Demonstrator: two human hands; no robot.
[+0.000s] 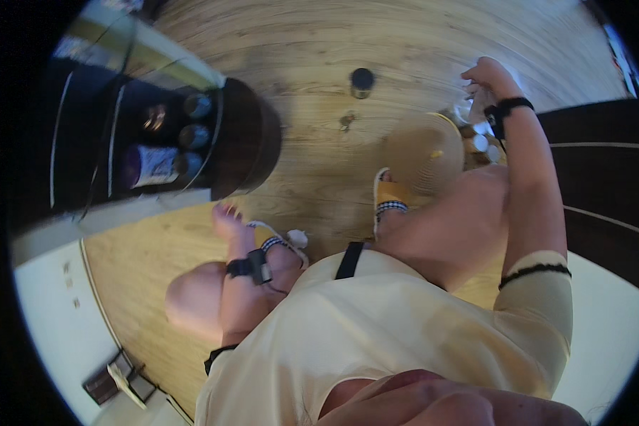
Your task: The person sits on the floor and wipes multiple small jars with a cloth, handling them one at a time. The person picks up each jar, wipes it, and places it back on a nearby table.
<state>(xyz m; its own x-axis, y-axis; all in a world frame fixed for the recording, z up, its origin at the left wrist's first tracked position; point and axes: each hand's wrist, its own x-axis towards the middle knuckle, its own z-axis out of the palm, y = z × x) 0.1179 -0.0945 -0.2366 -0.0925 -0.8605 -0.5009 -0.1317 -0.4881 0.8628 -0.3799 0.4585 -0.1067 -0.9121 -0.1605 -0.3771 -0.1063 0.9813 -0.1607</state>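
At the upper right, my right hand (487, 74) is closed on a thin translucent item (479, 106), perhaps plastic, above a cluster of small jars (479, 142) on the floor. Beside the jars lies a round woven straw hat or lid (423, 152) with a yellow edge. My left hand (227, 219) hangs near the yellow sandal (263, 234) at the cabinet corner, fingers loosely curled, nothing seen in it. A dark-lidded jar (362, 83) stands on the wooden floor, with a small blurred object (347, 120) below it. A crumpled white piece (297, 238) lies by the left foot.
At left is a dark curved shelf unit (255, 138) holding several jars (194, 137) and a purple-and-white labelled container (152, 166). A dark cabinet (607, 175) stands at right. A white wall panel (58, 298) is at lower left.
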